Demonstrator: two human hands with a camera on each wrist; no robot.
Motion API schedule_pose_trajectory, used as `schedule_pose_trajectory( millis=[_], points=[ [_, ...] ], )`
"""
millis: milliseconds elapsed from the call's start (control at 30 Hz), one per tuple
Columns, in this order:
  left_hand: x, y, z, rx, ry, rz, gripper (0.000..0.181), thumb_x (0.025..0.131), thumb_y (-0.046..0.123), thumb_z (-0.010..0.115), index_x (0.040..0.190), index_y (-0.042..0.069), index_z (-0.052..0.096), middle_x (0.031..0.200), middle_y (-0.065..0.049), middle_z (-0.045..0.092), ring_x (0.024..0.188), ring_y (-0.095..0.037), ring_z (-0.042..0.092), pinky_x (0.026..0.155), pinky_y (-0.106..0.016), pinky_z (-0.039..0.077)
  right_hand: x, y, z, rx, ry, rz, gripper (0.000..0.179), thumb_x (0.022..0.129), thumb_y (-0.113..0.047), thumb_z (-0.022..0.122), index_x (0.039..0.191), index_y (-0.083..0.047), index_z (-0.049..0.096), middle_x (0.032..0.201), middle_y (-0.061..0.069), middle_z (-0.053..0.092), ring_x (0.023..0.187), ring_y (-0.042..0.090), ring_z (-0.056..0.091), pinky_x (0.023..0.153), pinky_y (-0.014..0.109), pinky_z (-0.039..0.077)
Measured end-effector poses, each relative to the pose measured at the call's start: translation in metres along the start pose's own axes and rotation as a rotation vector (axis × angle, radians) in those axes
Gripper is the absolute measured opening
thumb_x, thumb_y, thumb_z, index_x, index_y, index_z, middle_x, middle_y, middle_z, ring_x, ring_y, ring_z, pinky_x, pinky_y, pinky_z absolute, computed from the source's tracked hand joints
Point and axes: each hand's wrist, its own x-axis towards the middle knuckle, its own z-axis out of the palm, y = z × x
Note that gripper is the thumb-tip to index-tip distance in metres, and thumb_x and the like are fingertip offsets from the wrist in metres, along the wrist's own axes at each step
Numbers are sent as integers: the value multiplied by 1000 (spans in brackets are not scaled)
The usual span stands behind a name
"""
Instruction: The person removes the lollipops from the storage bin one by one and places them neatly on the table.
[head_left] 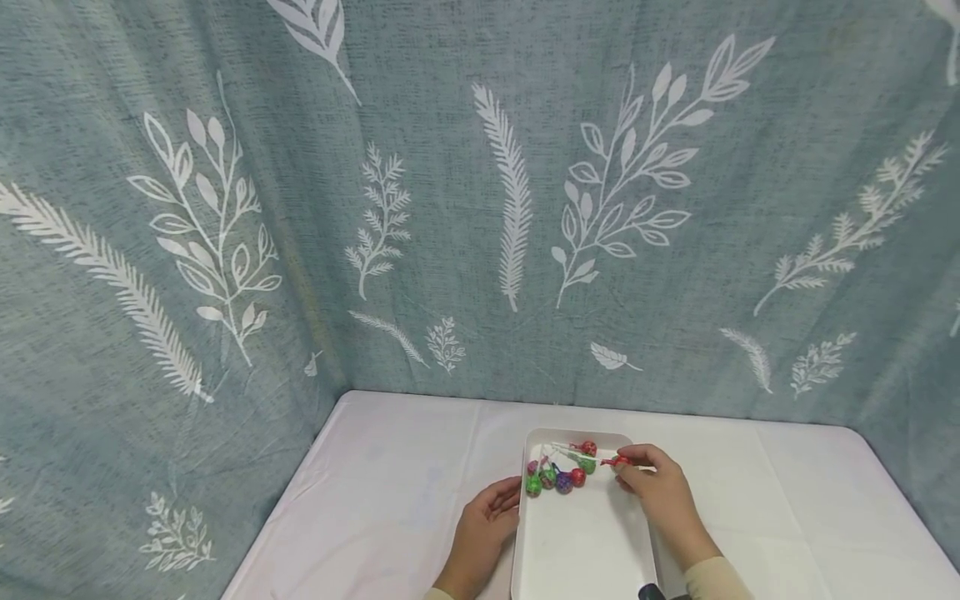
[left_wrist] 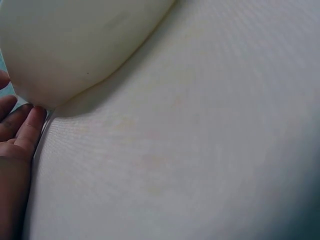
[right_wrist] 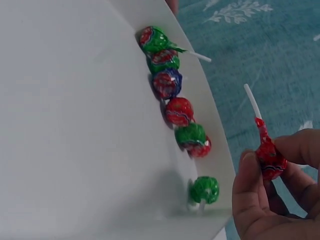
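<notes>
A white rectangular tray holds several wrapped lollipops at its far end, green, red and purple. In the right wrist view, a purple lollipop lies in a row with green and red ones along the tray wall, and a green lollipop lies apart near the corner. My right hand pinches a red lollipop by its wrapped head, over the tray's far right edge, its white stick pointing away from the fingers. With relaxed fingers, my left hand touches the tray's left outer wall.
The tray stands on a table with a white cloth. A blue-green curtain with white leaf prints hangs behind and at the sides. A dark object shows at the bottom edge near the right wrist.
</notes>
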Motion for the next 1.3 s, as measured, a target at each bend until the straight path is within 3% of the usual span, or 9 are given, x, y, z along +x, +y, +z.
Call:
schedule_pose_trajectory(
  millis=[867,1300],
  points=[
    [0,2,0,29,18,-17,50,94,1,66,144,-6,62,140,-19,69,132,-33,65,104,-27,54,10,30,-50,-91,91,38,34,104,-5,66,133,12,65,127,28,67,91,11,71,78,21,61],
    [-1,4,1,15,20,-27,51,94,2,66,144,-6,62,140,-19,68,131,-33,66,103,-26,55,10,38,-68,-79,123,50,37,104,-4,67,135,15,64,123,25,69,84,5,69,74,20,59]
  ],
)
